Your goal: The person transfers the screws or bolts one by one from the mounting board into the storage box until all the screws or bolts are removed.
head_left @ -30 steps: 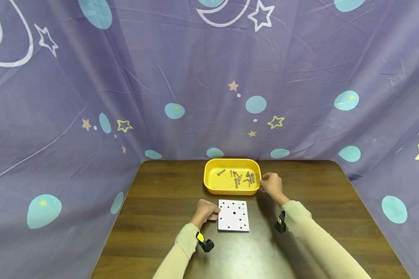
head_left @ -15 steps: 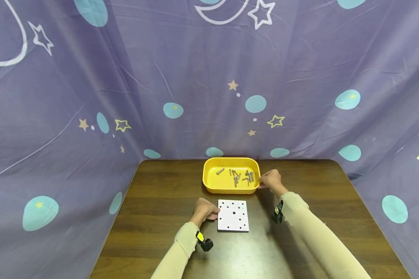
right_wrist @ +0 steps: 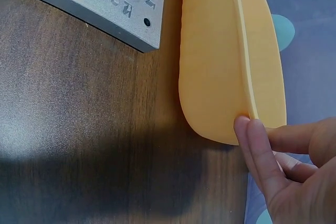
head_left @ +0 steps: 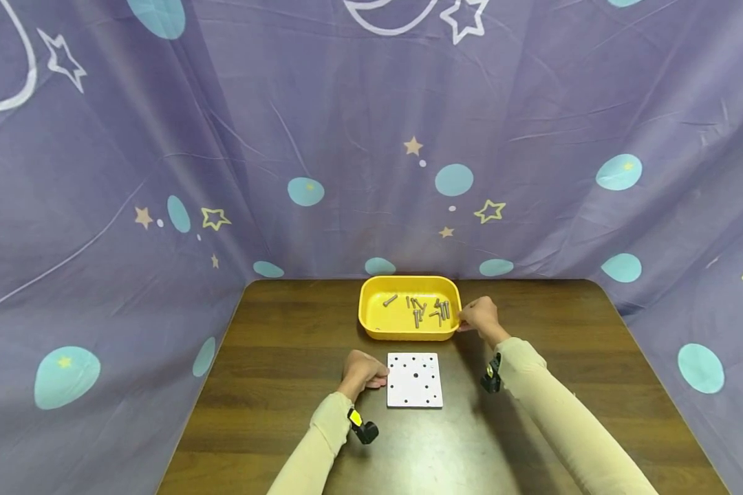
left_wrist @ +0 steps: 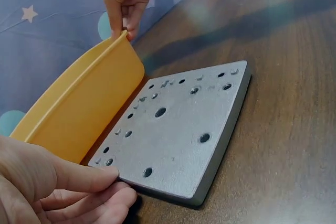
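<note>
A pale square metal plate [head_left: 405, 388] with several drilled holes lies flat on the table. My left hand [head_left: 364, 371] grips its left edge; in the left wrist view the thumb [left_wrist: 86, 177] is on the edge at the near corner, with fingers curled below. Behind the plate is a yellow plastic tray [head_left: 380, 317] holding several metal screws [head_left: 444, 311]. At the tray's right end, my right hand [head_left: 479, 316] pinches the rim. The right wrist view shows fingertips [right_wrist: 257, 129] on the outside of the tray wall, with the thumb across the rim.
The brown wooden table [head_left: 272, 357] ends against a purple patterned curtain [head_left: 347, 220] at the back. Curtain also hangs along both sides. The tray stands a short gap behind the plate.
My right hand has shifted very slightly left and its fingers lie closer on the tray's rim. The head view has tilted a little. My left hand stays at the plate's edge.
</note>
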Action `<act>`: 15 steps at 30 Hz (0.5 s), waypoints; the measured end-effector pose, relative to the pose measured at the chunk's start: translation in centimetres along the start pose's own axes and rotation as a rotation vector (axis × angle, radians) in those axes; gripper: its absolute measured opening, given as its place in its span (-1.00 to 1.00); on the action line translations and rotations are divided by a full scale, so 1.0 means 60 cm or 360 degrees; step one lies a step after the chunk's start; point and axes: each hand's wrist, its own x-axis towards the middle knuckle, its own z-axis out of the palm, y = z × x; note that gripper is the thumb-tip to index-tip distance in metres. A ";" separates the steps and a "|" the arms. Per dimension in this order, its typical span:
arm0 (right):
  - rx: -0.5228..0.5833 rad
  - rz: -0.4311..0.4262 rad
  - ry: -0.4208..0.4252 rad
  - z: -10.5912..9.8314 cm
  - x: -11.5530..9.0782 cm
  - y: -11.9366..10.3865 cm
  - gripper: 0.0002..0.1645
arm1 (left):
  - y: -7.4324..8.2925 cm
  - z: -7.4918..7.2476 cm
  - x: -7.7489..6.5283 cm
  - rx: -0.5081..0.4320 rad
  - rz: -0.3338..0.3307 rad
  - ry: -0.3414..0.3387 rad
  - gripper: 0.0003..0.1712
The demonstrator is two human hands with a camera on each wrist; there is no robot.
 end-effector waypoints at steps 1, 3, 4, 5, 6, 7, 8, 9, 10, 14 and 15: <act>-0.0001 -0.0009 -0.0005 0.000 -0.001 -0.002 -0.86 | 0.000 0.000 0.000 -0.0012 0.0000 0.0002 -0.89; -0.0007 0.0004 0.0008 0.001 -0.002 -0.005 -0.85 | -0.001 -0.001 0.001 -0.0024 0.0002 0.0006 -0.88; -0.0010 0.0008 0.0018 0.002 -0.002 -0.006 -0.84 | -0.001 -0.001 0.001 -0.0030 0.0001 0.0005 -0.88; -0.0018 0.0021 0.0029 0.002 -0.002 -0.006 -0.81 | -0.002 -0.001 0.002 -0.0036 0.0002 0.0004 -0.88; -0.0027 0.0026 0.0035 0.003 -0.002 -0.007 -0.79 | -0.003 -0.001 0.003 -0.0044 0.0002 0.0000 -0.88; -0.0045 0.0028 0.0041 0.004 -0.003 -0.008 -0.77 | -0.004 -0.001 0.004 -0.0056 -0.0005 -0.0007 -0.87; -0.0067 0.0037 0.0044 0.004 -0.003 -0.007 -0.76 | -0.006 -0.001 0.004 -0.0070 -0.0012 -0.0017 -0.87; -0.0087 0.0037 0.0043 0.004 -0.004 -0.007 -0.74 | -0.007 -0.001 0.005 -0.0088 -0.0019 -0.0029 -0.86; -0.0109 0.0035 0.0044 0.004 -0.006 -0.007 -0.74 | -0.009 -0.001 0.005 -0.0107 -0.0023 -0.0043 -0.86; -0.0147 0.0024 0.0049 0.005 -0.011 -0.004 -0.74 | -0.016 -0.001 -0.001 -0.0169 -0.0003 -0.0088 -0.85; -0.0146 0.0021 0.0051 0.006 -0.012 -0.003 -0.74 | -0.018 -0.002 -0.002 -0.0180 0.0013 -0.0100 -0.85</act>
